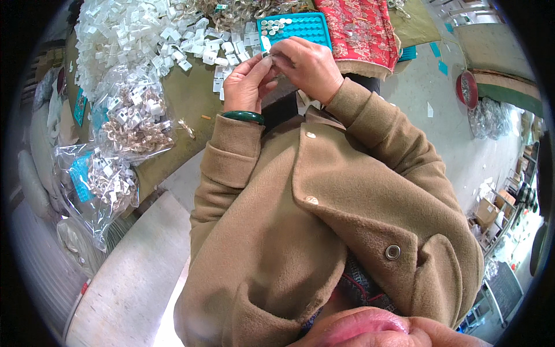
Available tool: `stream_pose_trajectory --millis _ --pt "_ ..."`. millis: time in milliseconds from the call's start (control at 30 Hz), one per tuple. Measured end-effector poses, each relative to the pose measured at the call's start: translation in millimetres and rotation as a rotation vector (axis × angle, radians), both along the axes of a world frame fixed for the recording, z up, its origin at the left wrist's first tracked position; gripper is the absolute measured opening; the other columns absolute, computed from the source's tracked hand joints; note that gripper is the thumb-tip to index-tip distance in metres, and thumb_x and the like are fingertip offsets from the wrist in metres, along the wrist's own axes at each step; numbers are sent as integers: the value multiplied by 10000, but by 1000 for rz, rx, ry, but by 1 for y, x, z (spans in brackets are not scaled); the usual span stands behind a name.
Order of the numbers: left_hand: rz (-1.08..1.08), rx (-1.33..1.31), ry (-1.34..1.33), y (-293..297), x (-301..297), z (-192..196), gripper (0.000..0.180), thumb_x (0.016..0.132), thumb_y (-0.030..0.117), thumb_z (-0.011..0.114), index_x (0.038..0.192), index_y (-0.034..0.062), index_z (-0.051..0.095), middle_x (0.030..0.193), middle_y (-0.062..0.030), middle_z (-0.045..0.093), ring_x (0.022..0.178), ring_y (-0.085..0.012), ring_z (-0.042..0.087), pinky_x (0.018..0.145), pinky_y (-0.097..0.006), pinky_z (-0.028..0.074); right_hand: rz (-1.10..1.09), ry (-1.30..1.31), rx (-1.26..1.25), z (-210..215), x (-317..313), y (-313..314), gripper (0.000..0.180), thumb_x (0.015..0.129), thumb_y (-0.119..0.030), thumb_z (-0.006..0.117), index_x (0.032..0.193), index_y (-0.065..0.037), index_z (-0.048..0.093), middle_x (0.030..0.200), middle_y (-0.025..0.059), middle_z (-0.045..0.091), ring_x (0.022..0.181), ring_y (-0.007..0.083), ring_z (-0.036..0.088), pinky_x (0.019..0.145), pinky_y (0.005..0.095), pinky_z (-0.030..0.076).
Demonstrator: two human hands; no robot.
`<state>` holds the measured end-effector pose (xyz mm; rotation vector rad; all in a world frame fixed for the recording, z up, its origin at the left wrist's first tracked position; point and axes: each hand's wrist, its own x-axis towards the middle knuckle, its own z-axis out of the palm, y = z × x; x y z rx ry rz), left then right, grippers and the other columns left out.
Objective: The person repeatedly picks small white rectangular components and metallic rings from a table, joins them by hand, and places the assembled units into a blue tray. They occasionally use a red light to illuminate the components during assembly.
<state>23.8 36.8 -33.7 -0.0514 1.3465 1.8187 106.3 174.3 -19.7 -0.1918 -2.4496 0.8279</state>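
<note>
My left hand (247, 84) and my right hand (312, 65) meet at the table's near edge, with fingertips pinched close together. Between them is a small white plastic piece (266, 44), its upper end showing above the fingertips; the rest is hidden. Just beyond the hands lies a blue ridged tray (312, 36) with several small round whitish discs (276, 26) at its left side. Left of the tray spreads a large heap of white translucent plastic pieces (130, 37), with loose ones reaching close to my left hand. A dark green bangle (243, 117) circles my left wrist.
Clear plastic bags (139, 115) of white pieces and brownish metal-looking parts lie at the left. More metal-looking parts (237, 13) are piled at the back. Red patterned cloth (361, 34) lies right of the tray. A red bowl-like container (466, 91) stands farther right.
</note>
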Motion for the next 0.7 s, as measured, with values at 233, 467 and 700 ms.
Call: stream_pose_trajectory --millis 233,467,700 --pt "9 143 -142 -1 -7 0 323 914 78 633 1214 -13 557 1006 -82 686 862 -153 698 588 -205 579 12 78 -159 1 -3 9 132 828 -141 691 901 -44 642 824 114 650 760 277 661 659 345 539" --pt "29 112 -59 0 -3 -1 305 909 74 641 1191 -27 586 976 -90 695 846 -128 691 616 -190 586 83 34 1 -3 -7 8 81 826 -132 673 872 -73 641 794 90 629 742 282 654 619 366 535" --pt "-14 31 5 0 -1 -4 279 914 135 653 1154 1 605 974 -55 689 821 -109 679 624 -180 558 60 -2 -9 -5 1 4 65 792 -114 665 843 -74 669 826 90 654 727 288 661 610 363 539"
